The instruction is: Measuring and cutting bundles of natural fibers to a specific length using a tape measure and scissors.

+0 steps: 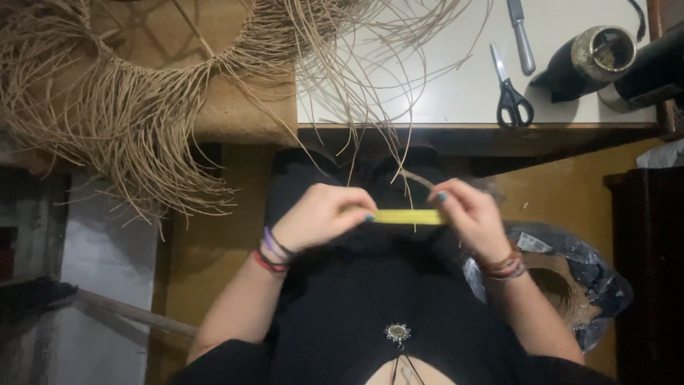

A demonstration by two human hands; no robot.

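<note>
My left hand (320, 214) and my right hand (472, 215) hold the two ends of a short yellow strip (407, 217), stretched level between them over my lap. A thin tan reed strand (417, 180) runs from my right fingers up toward the table. Both hands are pinched on the strip. I wear black clothes and bracelets on both wrists. A large woven reed ring (142, 100) with long loose strands lies above my left hand.
A white table (456, 93) with a dark front edge carries black-handled scissors (511, 93), a knife (521, 36) and a dark pot (588, 60). A plastic bag with a coil of reed (570, 285) sits by my right forearm.
</note>
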